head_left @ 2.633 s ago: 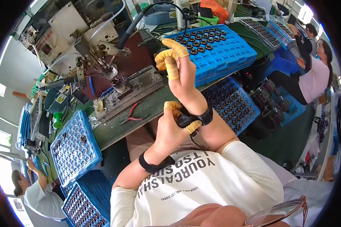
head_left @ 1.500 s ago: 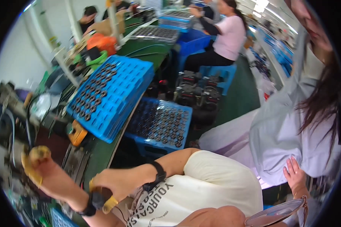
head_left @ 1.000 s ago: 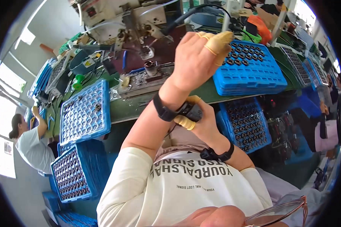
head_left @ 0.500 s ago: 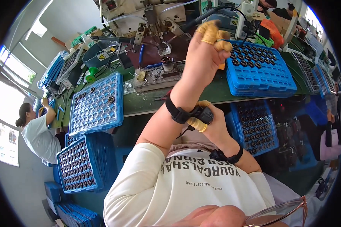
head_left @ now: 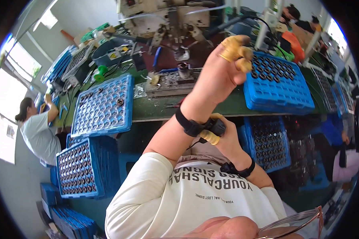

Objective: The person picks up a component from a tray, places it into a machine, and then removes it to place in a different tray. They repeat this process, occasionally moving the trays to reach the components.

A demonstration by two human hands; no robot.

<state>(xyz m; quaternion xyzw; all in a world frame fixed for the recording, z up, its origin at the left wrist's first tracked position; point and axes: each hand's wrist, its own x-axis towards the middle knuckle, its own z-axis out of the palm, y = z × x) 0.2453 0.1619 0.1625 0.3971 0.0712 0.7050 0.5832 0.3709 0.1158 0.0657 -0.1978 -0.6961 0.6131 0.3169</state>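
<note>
My left hand (head_left: 225, 69) is raised over the bench, its fingers in yellow finger cots and loosely curled. Nothing shows inside it. Just to its right sits a blue tray (head_left: 281, 93) with rows of small dark ring-shaped parts (head_left: 272, 68). Around my left wrist runs a black strap that carries a small black box-shaped device (head_left: 216, 127). My right hand (head_left: 226, 139), also with yellow finger cots, is closed around this device. Its fingertips are partly hidden behind the left wrist. Another black strap (head_left: 247, 169) is on my right wrist.
A bench machine (head_left: 173, 24) stands behind a metal block (head_left: 169, 88). Left of it, a clear-pocketed blue tray (head_left: 125, 115) holds a few parts. Stacked blue trays (head_left: 103, 167) stand below, with another filled tray (head_left: 269, 145) under the bench's right side. A co-worker (head_left: 40, 127) sits far left.
The whole view has tilted, so the bench and trays sit slightly lower in the picture. My left hand has dipped a little to the right. My right hand keeps its hold on the wrist device.
</note>
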